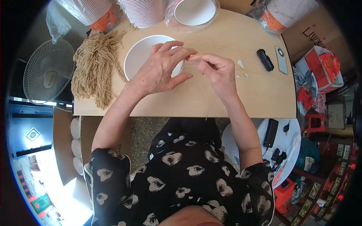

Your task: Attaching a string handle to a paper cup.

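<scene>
My left hand (163, 69) hovers over the right part of a white bowl (135, 52), its fingers stretched and its thumb apart. Just right of it, my right hand (220, 73) is closed in a pinch, thumb against the fingers. A small pale piece seems to show by the pinch, close to the left fingertips, but I cannot make out what it is. A heap of tan, stringy strands (96, 71) lies left of the bowl. Small white scraps (240, 64) lie on the wooden table (188, 103) right of my right hand.
Stacked paper bowls (143, 13) and a plastic-wrapped bowl stack (196, 13) line the far edge; another stack (288, 15) stands far right. A black object (265, 60) and a phone (281, 60) lie at the right. A fan (49, 77) is on the left.
</scene>
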The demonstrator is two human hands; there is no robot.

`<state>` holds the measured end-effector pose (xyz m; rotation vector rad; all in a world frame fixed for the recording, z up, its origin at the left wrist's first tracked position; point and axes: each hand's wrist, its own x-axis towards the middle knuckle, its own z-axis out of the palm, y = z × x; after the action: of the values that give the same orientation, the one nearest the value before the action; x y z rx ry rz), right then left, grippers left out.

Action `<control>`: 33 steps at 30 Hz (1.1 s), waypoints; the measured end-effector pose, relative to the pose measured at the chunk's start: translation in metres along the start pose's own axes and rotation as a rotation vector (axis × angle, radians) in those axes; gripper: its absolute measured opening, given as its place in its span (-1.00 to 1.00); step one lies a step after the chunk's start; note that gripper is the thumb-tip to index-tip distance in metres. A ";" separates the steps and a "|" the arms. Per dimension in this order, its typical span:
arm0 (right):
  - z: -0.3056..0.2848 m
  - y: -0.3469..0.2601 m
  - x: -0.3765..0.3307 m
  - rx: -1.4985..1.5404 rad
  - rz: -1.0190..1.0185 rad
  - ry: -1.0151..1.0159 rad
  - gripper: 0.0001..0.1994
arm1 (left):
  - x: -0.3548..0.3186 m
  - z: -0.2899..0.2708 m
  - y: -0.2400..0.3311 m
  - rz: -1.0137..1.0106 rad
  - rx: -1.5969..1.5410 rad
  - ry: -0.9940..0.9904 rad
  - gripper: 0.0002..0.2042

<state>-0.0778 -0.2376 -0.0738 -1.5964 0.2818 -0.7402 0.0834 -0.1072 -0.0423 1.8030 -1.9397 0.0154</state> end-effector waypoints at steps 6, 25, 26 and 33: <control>-0.002 -0.007 0.002 -0.132 0.035 -0.063 -0.87 | 0.006 -0.006 -0.010 0.070 -0.149 0.030 -0.37; -0.023 -0.020 -0.002 -0.174 0.025 -0.043 -0.87 | 0.026 -0.014 -0.008 -0.298 -1.020 -0.415 -0.83; -0.023 -0.019 0.000 -0.149 0.030 -0.050 -0.86 | 0.027 -0.013 -0.007 -0.295 -1.020 -0.420 -0.83; -0.038 -0.033 -0.002 -0.135 0.025 -0.083 -0.80 | 0.022 -0.001 -0.002 -0.433 -1.162 -0.254 -0.87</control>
<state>-0.1097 -0.2611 -0.0429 -1.7442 0.2959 -0.6446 0.0856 -0.1277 -0.0341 1.3315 -1.1536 -1.2455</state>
